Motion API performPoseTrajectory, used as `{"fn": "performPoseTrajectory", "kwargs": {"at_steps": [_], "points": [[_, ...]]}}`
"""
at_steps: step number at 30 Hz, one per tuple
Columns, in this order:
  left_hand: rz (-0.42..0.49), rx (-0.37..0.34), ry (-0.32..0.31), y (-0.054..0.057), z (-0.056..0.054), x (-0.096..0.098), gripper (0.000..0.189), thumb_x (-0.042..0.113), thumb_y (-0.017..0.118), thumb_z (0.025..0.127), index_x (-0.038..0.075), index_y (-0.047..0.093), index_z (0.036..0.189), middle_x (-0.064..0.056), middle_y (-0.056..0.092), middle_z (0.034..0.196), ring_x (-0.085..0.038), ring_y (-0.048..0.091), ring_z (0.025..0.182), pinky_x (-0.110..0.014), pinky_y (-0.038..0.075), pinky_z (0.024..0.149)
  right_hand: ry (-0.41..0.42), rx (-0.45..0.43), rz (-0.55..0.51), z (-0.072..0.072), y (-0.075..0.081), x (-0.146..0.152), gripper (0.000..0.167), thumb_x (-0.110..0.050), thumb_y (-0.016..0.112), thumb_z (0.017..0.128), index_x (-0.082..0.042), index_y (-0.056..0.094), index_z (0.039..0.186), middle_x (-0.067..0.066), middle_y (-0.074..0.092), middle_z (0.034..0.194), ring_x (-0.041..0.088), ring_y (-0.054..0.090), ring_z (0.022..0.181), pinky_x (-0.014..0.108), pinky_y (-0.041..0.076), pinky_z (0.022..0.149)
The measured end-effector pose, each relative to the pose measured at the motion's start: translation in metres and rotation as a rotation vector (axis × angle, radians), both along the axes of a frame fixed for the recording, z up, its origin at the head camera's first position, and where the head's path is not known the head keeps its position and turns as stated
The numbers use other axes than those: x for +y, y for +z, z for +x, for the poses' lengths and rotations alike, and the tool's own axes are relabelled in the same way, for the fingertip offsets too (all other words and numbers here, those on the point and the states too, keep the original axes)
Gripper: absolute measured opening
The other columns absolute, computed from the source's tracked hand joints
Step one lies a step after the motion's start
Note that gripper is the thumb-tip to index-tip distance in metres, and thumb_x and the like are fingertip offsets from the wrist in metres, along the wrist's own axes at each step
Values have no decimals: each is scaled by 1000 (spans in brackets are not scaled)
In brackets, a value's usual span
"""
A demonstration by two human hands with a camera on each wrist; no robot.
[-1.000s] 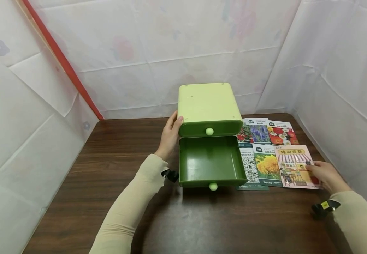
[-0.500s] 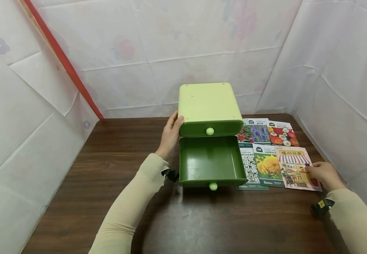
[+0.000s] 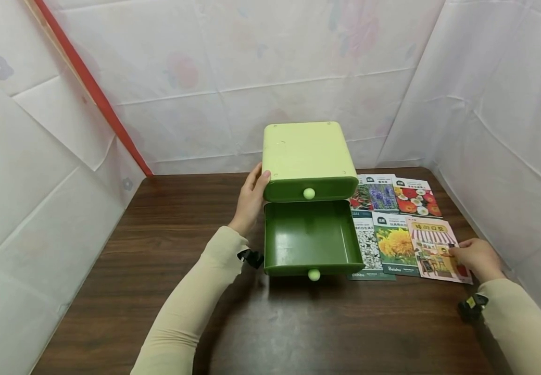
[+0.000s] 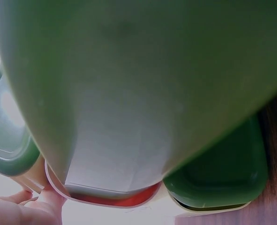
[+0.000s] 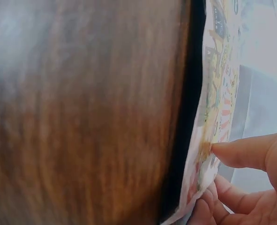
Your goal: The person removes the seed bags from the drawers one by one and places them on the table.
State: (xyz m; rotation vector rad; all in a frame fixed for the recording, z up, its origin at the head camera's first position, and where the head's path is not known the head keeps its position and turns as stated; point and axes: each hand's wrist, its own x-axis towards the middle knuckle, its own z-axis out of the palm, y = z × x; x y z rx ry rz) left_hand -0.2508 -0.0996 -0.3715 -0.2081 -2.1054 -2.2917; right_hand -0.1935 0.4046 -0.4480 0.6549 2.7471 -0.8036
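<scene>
A light green drawer cabinet (image 3: 305, 151) stands on the table, its middle drawer (image 3: 314, 234) pulled out with nothing inside. Against the cabinet's upper left side rests my left hand (image 3: 250, 198), thumb at the front corner and fingers extended along the side. In the left wrist view, the drawer's underside (image 4: 129, 93) fills most of the picture. My right hand (image 3: 478, 258) pinches the right edge of a pink seed packet (image 3: 434, 247) printed with a striped awning, thumb on top. The right wrist view shows this packet (image 5: 213, 108) raised along its edge, fingers beneath it.
Several other seed packets lie right of the cabinet, including one with a yellow flower (image 3: 395, 245), one with white blossoms (image 3: 368, 245), a purple one (image 3: 381, 195) and a red-and-white one (image 3: 418, 198). White sheeting (image 3: 251, 62) walls the dark wooden table (image 3: 167, 250).
My right hand and the pink packet have shifted slightly down and left, and the packet lies lower beside the yellow-flower packet. The left hand and the cabinet have stayed in place.
</scene>
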Motion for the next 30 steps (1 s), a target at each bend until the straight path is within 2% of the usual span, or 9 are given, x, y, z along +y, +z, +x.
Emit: {"fn": "performPoseTrajectory", "kwargs": {"at_steps": [4,8,13,16,24,26,30], "points": [[2,-4,-3,0,0,0,62,52,49,99,33,28,154,4,34,156,-24,54,126,-45,46,105,-8,-16,10,-2,4,-4,48,-23,58,90,15,48,116,33,54,104,40,53,91,41,43,67],[5,-7,-2,0,0,0,62,52,49,99,33,28,154,4,35,155,-24,55,124,-45,48,103,21,28,9,-3,13,-10,52,-26,54,94,15,43,124,35,50,112,41,52,94,46,45,70],[12,-6,1,0,1,0,63,52,50,99,33,28,154,5,35,155,-23,55,123,-45,48,102,69,153,-30,-6,27,-26,58,-33,45,100,15,41,132,37,46,123,46,50,103,52,45,76],[15,-6,2,1,1,0,63,52,50,99,32,28,154,5,35,155,-23,55,123,-45,48,102,99,219,-74,-7,36,-41,62,-38,41,101,12,40,137,35,46,127,46,49,106,51,45,75],[16,-5,4,2,1,0,62,51,50,99,32,28,154,4,35,155,-24,56,123,-45,49,101,278,378,-177,-3,63,-88,61,-44,41,103,3,42,142,31,49,134,46,48,118,51,46,80],[18,-2,4,1,1,1,61,51,50,99,32,29,154,3,36,155,-24,56,122,-44,50,100,316,410,-193,0,70,-100,56,-42,43,103,1,46,139,28,53,130,41,52,114,43,48,79],[26,2,6,1,1,1,62,50,50,99,30,29,154,3,37,154,-23,56,122,-43,49,101,389,460,-247,8,83,-122,47,-38,46,104,-2,53,133,21,59,122,9,59,96,22,50,73]]}}
